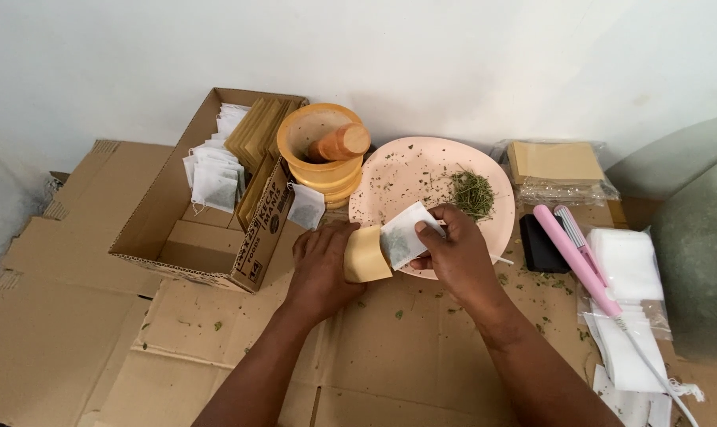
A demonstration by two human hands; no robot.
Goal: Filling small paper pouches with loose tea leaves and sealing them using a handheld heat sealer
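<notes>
Left hand curled around a tan envelope, grip pinched on its left edge, mouth of the envelope turned toward the right hand. Right hand pinches a white tea bag between thumb and fingers; the bag's lower corner touches the envelope's open end, the rest is outside. Dark herb shows through the bag.

Just beyond the right grip: pink plate with a small heap of dried herb and scattered crumbs. Beyond the left grip: yellow mortar with a wooden pestle lying in it. Further left of that grip, an open carton holding filled tea bags and a stack of tan envelopes.

Right of the right grip: black block, pink sealer with white cord, white empty bags in clear wrap. Packet of envelopes behind those. All on flattened cardboard, flecked with herb.
</notes>
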